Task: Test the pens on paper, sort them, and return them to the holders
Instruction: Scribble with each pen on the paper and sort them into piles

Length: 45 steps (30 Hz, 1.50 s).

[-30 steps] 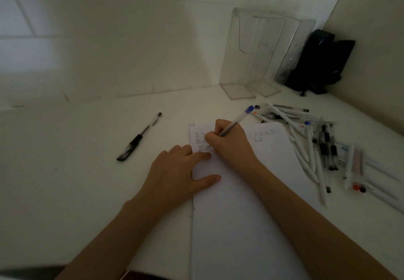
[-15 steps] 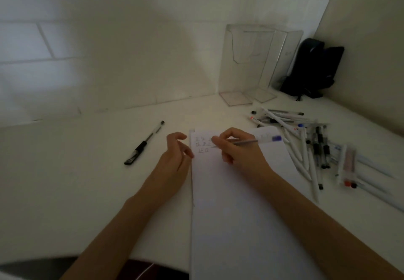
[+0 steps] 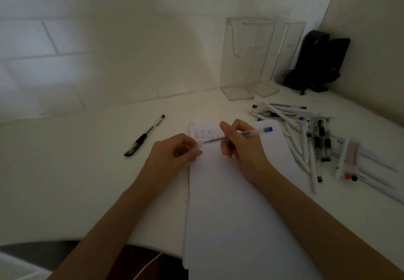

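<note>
Broadly, a white table [image 3: 65, 181] fills the view and meets a pale wall at the back and on the right. On it, in front of the person, lies a long sheet of white paper [image 3: 229, 214], its near end running off the table edge toward the camera. Two clear holders [image 3: 247, 56] stand upright side by side in the far corner, with nothing visible inside them. Just to their right a black object [image 3: 317, 61] leans against the wall; what it is cannot be told. A loose pile of pens [image 3: 306, 139], mostly white-barrelled with a few dark ones, sprawls on the table right of the paper, some touching its edge.

Both forearms reach in from below. The right hand [image 3: 242, 146] sits over the upper part of the paper, its fingers curled round a blue-ended pen [image 3: 247, 134] that lies nearly level, blue end to the right and tip to the left. The left hand [image 3: 172, 155] is at the paper's left edge, fingers curled, thumb and forefinger pinching a small pale piece [image 3: 197, 146] right at the pen's tip; it is too blurred to say whether the two touch.

A black pen [image 3: 144, 136] lies alone on the table, well left of the paper. Small written marks [image 3: 203, 134] sit in rows at the paper's top left corner.
</note>
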Motion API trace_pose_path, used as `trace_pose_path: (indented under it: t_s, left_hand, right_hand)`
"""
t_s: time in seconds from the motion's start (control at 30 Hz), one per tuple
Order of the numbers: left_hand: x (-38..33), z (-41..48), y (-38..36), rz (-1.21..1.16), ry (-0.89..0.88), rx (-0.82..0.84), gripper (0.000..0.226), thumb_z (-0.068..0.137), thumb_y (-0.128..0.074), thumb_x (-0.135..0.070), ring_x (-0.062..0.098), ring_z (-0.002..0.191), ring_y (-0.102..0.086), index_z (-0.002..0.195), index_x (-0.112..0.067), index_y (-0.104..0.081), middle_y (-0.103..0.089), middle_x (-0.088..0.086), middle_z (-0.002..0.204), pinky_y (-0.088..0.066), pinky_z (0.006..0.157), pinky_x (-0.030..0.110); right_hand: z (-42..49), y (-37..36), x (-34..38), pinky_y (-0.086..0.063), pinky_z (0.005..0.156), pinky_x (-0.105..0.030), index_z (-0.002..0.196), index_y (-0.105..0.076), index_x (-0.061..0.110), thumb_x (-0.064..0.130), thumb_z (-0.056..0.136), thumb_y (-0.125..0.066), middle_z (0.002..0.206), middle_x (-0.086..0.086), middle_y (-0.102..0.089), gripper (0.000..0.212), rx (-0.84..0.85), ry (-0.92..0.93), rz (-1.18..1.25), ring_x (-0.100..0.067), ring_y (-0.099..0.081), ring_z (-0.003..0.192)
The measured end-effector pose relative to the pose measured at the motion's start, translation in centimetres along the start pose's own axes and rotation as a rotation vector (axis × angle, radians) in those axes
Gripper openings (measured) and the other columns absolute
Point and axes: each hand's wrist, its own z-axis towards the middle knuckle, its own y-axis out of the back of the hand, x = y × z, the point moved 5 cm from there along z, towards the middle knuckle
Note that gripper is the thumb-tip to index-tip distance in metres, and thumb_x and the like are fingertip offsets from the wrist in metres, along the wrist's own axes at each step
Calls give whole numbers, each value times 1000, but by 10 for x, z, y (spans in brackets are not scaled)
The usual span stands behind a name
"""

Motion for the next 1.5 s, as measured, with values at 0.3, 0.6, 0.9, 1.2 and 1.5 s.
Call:
trace_pose_path:
  t_s: [0.3,0.6,0.9,1.2,1.5]
  left_hand:
    - [-12,-6,-1,145,-172,17,8,80,-68,-15,10,73,-63,88,-14,-68,-69,-3,77,-46,69,12]
    - [-12,-9,2,-31,-117,35,8,79,-68,-11,10,68,-67,86,-15,-66,-70,-4,79,-52,69,18]
    - [-10,-7,-1,-76,-100,88,1,84,-64,-14,11,66,-65,85,-14,-64,-68,-2,73,-51,68,21]
    - [24,-8,49,625,267,-576,14,87,-53,-24,34,85,-52,85,-11,-59,-60,12,80,-37,75,39]
    - [17,-1,30,673,25,-381,26,81,-58,-20,33,98,-47,102,-6,-64,-54,15,105,-35,83,41]
  right_hand:
    - [-4,-7,3,-33,40,-20,60,-38,11,6,91,-57,43,-3,-56,36,68,46,-121,-20,-41,40]
    - [-5,-12,2,-34,40,-15,59,-38,13,3,91,-54,42,-1,-54,37,77,56,-85,-13,-47,36]
    - [-10,-20,7,-41,46,-17,71,-46,9,11,91,-55,50,-1,-59,22,190,29,-144,-12,-51,44]
    - [-2,9,13,-48,65,-29,98,-57,15,15,91,-59,72,1,-70,8,-12,48,-405,-12,-59,66]
    - [6,88,38,-45,80,-37,113,-56,7,16,92,-46,111,-16,-59,25,-511,-106,-1510,-30,-52,105]
